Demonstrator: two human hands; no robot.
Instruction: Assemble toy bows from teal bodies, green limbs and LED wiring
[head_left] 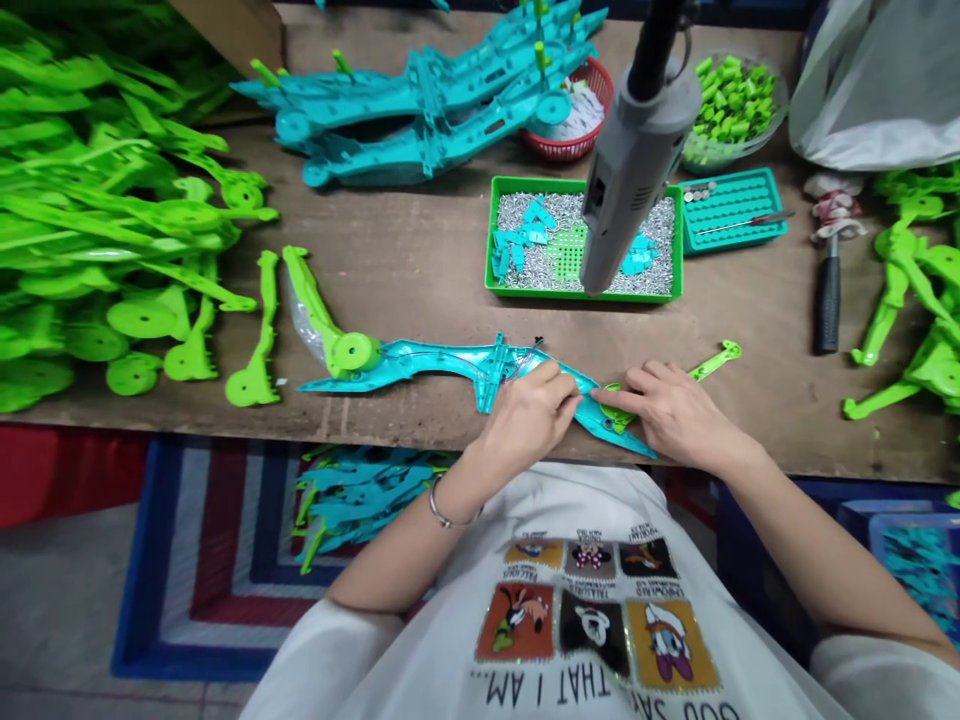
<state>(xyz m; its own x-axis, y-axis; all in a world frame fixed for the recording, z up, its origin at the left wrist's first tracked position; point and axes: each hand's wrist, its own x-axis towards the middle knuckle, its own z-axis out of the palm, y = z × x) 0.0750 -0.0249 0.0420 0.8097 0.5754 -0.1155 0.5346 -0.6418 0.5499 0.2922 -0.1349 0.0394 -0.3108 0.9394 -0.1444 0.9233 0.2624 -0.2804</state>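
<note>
A turquoise plastic toy bow half (420, 360) lies lengthwise near the table's front edge, its ribbed inside facing up and a thin dark wire along it. On its left end sits a lime-green arm (319, 305) with a round disc. My left hand (532, 405) is over the bow right of its middle, fingertips pinched together; whatever is between them is hidden. Opposite, my right hand (671, 410) rests over another lime-green arm (716, 362) at the bow's right end. Its index finger points left and touches the work, while the other fingers curl over the arm.
Above the work hangs a grey electric screwdriver (630, 170), overlapping a green tray (585, 295) of screws and turquoise pieces. Lime-green arms (112, 220) pile up at left. Two turquoise bow assemblies (427, 110) lie behind. A black-handled hammer (827, 300) lies right; a blue crate (142, 560) stands below.
</note>
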